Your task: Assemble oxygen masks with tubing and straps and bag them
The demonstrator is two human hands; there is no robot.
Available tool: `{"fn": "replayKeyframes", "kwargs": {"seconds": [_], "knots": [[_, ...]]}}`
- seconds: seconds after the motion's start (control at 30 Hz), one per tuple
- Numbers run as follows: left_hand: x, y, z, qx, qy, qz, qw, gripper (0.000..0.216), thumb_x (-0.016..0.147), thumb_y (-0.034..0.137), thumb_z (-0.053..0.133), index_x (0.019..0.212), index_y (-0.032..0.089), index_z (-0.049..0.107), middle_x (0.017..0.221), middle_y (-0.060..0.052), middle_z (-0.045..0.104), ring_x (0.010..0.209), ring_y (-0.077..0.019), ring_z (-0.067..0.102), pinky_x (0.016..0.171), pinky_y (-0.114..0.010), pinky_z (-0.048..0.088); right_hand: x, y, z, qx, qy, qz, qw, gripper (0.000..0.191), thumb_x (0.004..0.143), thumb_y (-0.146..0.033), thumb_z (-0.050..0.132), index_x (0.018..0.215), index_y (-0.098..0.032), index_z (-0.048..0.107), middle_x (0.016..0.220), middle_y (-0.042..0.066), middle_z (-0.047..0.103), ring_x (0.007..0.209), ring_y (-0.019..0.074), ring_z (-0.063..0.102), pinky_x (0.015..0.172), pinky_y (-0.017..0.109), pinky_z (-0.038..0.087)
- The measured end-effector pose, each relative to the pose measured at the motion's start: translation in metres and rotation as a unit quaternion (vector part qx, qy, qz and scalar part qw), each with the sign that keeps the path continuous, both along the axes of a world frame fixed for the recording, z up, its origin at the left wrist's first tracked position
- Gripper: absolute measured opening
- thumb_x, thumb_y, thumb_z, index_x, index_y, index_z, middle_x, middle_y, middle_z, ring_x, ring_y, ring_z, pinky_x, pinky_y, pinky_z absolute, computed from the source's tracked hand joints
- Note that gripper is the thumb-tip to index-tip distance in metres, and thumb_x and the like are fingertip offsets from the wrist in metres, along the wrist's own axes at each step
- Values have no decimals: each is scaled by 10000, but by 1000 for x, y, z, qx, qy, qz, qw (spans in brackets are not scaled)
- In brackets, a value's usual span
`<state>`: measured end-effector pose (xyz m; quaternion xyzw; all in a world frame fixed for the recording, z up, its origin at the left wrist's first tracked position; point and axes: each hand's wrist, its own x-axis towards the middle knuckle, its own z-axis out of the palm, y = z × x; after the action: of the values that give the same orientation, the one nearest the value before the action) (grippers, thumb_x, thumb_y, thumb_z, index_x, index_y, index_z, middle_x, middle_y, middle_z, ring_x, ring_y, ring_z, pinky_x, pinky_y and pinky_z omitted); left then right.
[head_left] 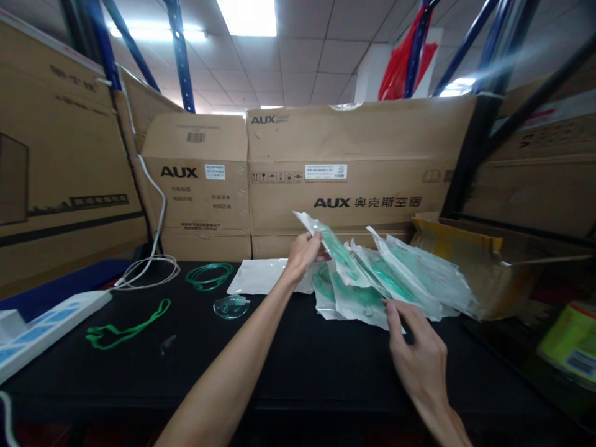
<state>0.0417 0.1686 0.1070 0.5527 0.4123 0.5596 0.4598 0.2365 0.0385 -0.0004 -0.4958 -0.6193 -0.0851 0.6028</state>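
My left hand (303,253) grips the upper end of a clear-and-white packet (338,251), tilted over a pile of similar packets (400,270). Green tubing shows through the plastic. My right hand (419,351) has its thumb and forefinger pinched together at the edge of a lower packet (356,301) in the pile. A flat white packet (257,276) lies behind my left forearm. Left of it on the black surface are a coil of green tubing (209,276), a clear plastic mask (231,307), a green elastic strap (125,335) and a small clear piece (167,343).
Cardboard boxes (288,139) wall off the back. A white power strip (56,329) and its looped cable (158,267) are at the left. On the right stand an open carton (493,279) and a yellow-green container (570,344). Blue rack posts (180,56) rise behind.
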Motion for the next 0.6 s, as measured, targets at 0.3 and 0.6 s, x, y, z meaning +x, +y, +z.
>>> {"fn": "replayKeyframes", "kwargs": {"seconds": [0.3, 0.6], "knots": [[-45, -9, -37, 76, -140, 36, 987, 318, 801, 432, 601, 947, 152, 642, 922, -85, 745, 827, -232, 713, 720, -338, 595, -55, 42, 27, -104, 128, 152, 975, 403, 903, -458, 600, 1099, -161, 790, 1108, 148, 766, 925, 300, 698, 857, 444, 515], [-56, 5, -61, 80, -241, 68, 965, 292, 800, 390, 593, 1000, 178, 590, 900, -41, 694, 782, -195, 681, 671, -279, 546, -74, 90, 49, -63, 220, 179, 957, 352, 778, -372, 733, 1069, -204, 629, 1087, 86, 712, 871, 208, 694, 796, 348, 536]]}}
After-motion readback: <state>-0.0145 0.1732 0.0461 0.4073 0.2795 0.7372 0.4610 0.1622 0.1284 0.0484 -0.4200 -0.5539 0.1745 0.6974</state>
